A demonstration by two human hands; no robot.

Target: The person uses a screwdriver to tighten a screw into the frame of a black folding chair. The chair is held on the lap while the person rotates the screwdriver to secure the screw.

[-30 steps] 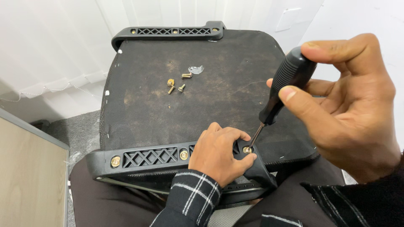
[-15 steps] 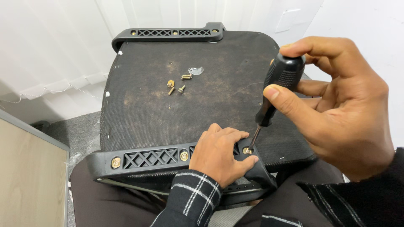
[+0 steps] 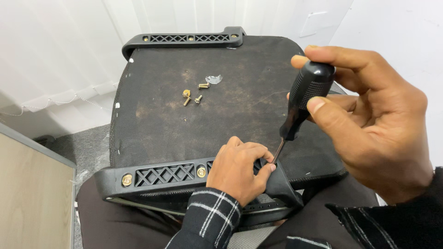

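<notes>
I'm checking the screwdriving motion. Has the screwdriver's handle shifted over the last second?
Yes. The screwdriver handle has swung left, toward the loose brass screws on the seat base, standing more upright in the right hand.

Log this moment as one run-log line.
right hand: grips screwdriver, tip at near bracket | left hand: on bracket beside tip | loose screws: on seat underside

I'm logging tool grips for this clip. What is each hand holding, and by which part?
The right hand grips a screwdriver by its black handle. The left hand grasps no tool; it presses on the near black plastic bracket at the screwdriver's tip.
</notes>
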